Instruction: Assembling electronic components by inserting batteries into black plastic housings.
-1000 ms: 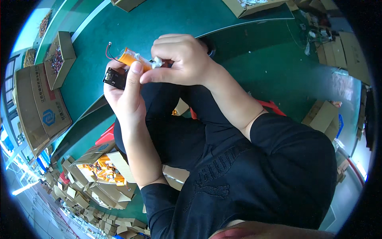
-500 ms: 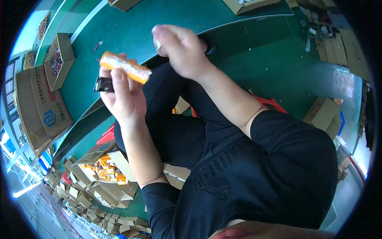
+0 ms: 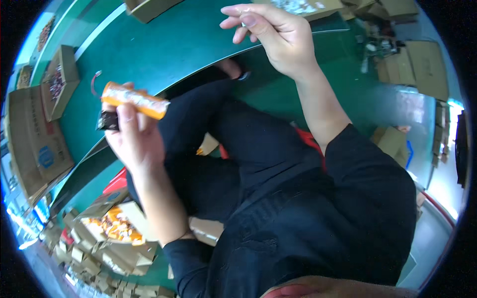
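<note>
My left hand (image 3: 139,141) is closed around an orange cylindrical battery pack (image 3: 136,100) with a whitish, printed-looking strip along its side. From its far end a thin dark red lead (image 3: 93,84) runs to a small white connector. A small black piece (image 3: 108,120) with a shiny edge also sits in this hand, beside the thumb. Raised over the far edge of the bench, my right hand (image 3: 288,44) has thumb and forefinger close together on a small whitish piece (image 3: 244,23), too blurred to make out; its other fingers are loosely bent.
The green bench (image 3: 164,49) carries a carton of small dark red parts (image 3: 55,84) and a big brown carton (image 3: 35,141) at left. At the far side stands a box of whitish pieces (image 3: 293,6). An open carton of orange packs (image 3: 117,226) is low at left.
My right hand has moved right and farther away, toward the box of whitish pieces. My left hand keeps the pack and black piece; it sits slightly lower and more left in the picture as the view shifts.
</note>
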A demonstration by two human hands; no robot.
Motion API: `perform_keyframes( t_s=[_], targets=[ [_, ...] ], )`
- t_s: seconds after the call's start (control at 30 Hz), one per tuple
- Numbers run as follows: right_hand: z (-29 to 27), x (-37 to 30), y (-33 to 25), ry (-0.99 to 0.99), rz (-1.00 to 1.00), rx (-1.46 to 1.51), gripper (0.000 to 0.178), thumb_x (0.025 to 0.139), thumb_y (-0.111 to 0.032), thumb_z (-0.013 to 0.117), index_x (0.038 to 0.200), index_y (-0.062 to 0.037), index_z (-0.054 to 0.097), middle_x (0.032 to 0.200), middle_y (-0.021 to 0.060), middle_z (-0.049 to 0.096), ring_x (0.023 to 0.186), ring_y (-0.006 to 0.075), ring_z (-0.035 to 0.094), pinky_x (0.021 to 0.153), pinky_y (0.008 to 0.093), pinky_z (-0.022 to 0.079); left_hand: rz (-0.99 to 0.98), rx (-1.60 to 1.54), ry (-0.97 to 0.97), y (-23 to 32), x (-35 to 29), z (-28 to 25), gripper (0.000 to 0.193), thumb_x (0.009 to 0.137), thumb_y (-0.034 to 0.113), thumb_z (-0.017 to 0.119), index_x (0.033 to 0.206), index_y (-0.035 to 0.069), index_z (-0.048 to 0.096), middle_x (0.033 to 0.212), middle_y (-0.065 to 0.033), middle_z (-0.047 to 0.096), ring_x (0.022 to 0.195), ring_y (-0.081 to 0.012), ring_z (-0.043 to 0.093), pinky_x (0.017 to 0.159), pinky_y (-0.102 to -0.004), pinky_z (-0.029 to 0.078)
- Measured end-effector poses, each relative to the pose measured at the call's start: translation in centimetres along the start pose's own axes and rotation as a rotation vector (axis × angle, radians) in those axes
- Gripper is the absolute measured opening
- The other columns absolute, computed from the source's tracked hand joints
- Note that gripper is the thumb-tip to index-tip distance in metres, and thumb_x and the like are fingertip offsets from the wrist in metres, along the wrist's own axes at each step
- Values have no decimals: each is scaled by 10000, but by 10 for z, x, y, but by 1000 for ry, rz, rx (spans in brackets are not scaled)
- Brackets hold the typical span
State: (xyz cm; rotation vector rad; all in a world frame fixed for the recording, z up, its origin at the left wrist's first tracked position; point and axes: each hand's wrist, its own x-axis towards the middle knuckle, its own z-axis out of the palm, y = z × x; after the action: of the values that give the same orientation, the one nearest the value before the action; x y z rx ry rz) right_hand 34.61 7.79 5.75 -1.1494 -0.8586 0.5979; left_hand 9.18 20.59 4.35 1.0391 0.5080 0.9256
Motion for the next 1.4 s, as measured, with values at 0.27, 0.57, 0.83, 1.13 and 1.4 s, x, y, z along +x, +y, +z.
perform_keyframes(
  t_s=[0.27,0.57,0.83,1.13,1.4],
  targets=[
    [-129,74,-25,2,169,-576,268,1003,-185,639,977,69,722,837,111,711,669,158,612,632,233,479,12,30,114,0,-1,22,394,1040,192,602,1340,-46,510,1075,-192,645,780,-155,596,726,-234,497],
    [-179,121,20,-379,-35,-810,239,985,-164,628,1074,22,749,899,110,731,756,198,629,688,270,502,0,64,112,-4,-1,24,392,1023,173,622,1326,-48,512,1052,-175,639,721,-123,513,667,-207,448],
    [-182,120,30,-246,73,-864,383,990,-202,624,1304,17,649,1174,109,705,828,187,632,735,267,520,-54,50,40,-6,0,7,441,976,187,702,1318,-16,512,1199,-184,623,940,-205,645,798,-261,547],
    [-98,65,-40,-264,256,233,751,891,-542,552,1374,33,569,1237,166,664,948,221,641,780,285,525,-100,25,31,-8,-4,-1,464,958,168,717,1337,2,508,1206,-180,620,972,-203,641,816,-254,537],
    [-57,49,-29,-1105,2,649,1519,557,-1064,424,1581,43,246,1525,269,445,1276,360,584,952,381,531,-88,142,6,-8,-3,23,441,953,122,693,1328,-23,511,1088,-158,635,913,-189,622,799,-259,514]
  ],
)
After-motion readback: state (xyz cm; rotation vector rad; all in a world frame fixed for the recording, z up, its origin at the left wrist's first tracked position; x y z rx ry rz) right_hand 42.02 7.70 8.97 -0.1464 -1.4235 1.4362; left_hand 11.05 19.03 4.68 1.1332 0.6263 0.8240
